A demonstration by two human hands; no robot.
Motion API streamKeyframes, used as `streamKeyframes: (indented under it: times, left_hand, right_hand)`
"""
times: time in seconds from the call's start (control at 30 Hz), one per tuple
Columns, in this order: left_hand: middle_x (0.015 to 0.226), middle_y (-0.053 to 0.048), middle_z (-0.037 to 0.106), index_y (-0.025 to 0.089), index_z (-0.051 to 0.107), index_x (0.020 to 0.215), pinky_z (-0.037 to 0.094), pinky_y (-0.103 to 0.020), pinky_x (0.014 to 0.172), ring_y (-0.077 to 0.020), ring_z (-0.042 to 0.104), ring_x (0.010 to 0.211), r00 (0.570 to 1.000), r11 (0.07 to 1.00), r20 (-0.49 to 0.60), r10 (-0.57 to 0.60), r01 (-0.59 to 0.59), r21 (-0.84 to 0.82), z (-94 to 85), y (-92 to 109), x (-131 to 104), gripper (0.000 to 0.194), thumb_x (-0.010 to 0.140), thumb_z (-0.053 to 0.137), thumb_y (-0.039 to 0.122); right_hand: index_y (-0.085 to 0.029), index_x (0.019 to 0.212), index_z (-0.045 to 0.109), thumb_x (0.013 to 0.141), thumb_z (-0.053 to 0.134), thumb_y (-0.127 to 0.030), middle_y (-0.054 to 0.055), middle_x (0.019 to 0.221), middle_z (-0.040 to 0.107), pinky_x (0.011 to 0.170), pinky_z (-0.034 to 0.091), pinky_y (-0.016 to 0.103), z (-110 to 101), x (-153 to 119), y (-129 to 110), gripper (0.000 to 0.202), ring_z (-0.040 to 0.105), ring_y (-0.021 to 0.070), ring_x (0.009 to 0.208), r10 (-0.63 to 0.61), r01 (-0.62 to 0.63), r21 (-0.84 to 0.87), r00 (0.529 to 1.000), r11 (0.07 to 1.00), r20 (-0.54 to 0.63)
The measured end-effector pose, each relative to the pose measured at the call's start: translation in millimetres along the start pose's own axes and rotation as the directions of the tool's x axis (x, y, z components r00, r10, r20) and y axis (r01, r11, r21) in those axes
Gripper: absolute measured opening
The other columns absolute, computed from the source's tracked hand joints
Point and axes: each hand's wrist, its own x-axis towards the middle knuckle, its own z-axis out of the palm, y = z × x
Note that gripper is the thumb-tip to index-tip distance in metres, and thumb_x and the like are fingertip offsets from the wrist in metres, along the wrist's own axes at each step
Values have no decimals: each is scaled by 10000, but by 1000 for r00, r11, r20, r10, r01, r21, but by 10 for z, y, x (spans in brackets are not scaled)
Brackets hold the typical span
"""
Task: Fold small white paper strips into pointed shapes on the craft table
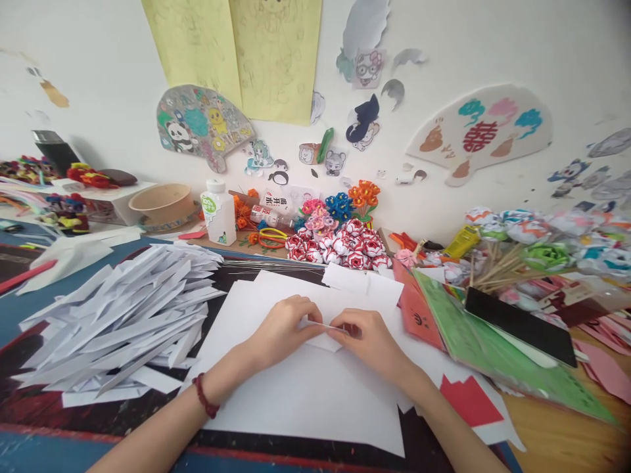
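Note:
Both hands meet over large white paper sheets [305, 394] on the table. My left hand [286, 328] pinches the left part of a small piece of white paper [328, 340], thumb and fingers pressed on its upper edge. On the right part of that edge, my right hand [367, 338] grips the same paper between thumb and curled fingers. The edge between the two hands looks folded and thin; the lower part of the piece slants toward me. A big heap of folded white paper strips [128, 315] lies left of my left hand.
Behind the sheets stand a white bottle [218, 213] and red-and-white paper flowers [340, 246]. At right lie a green packet [503, 348], a black phone [520, 325] and red paper [470, 399]. Small white papers [362, 282] lie just beyond my hands. Thin wires [271, 266] lie further back.

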Motion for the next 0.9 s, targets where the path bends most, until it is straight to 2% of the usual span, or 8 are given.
streamKeyframes:
  times: [0.17, 0.33, 0.57, 0.77, 0.9]
  left_hand:
    - [713, -3, 640, 187, 679, 748, 378, -230, 628, -121, 523, 652, 999, 997, 49, -8, 12, -71, -27, 40, -4, 167, 830, 578, 292]
    - [710, -13, 675, 186, 717, 777, 388, -218, 600, -116, 530, 611, 992, 988, 121, -34, 51, -145, -71, 24, 6, 194, 819, 568, 303]
    - [699, -22, 694, 162, 728, 800, 384, -204, 563, -120, 545, 602, 970, 974, 242, -28, 81, -210, -159, 6, 6, 201, 800, 574, 290]
    - [701, -20, 698, 152, 730, 775, 393, -204, 577, -131, 564, 624, 969, 968, 246, -16, 76, -237, -171, 24, -5, 181, 788, 590, 264]
    - [734, -20, 697, 170, 720, 807, 408, -215, 622, -138, 576, 655, 985, 973, 161, -62, 96, -211, -205, -9, 4, 239, 832, 544, 330]
  right_hand:
    - [-180, 702, 699, 812, 610, -316, 15, 656, 655, 554, 386, 236, 19, -2, 9, 197, 514, 127, 573, 21, -23, 130, 1000, 991, 18]
    - [-158, 633, 685, 766, 648, -297, 6, 575, 610, 526, 368, 231, -14, -5, 18, 195, 473, 115, 534, 46, -52, 207, 998, 977, 34]
    - [-140, 624, 681, 748, 650, -267, 2, 551, 585, 515, 356, 229, -60, 13, 30, 180, 449, 102, 509, 47, -87, 272, 988, 958, 150]
    - [-144, 632, 694, 742, 659, -307, 0, 537, 578, 504, 354, 228, -56, 18, 10, 200, 450, 104, 506, 27, -85, 301, 981, 950, 191]
    - [-145, 647, 700, 747, 657, -323, 15, 571, 613, 521, 381, 234, -75, 19, 61, 209, 483, 116, 523, 55, -94, 289, 989, 953, 137]
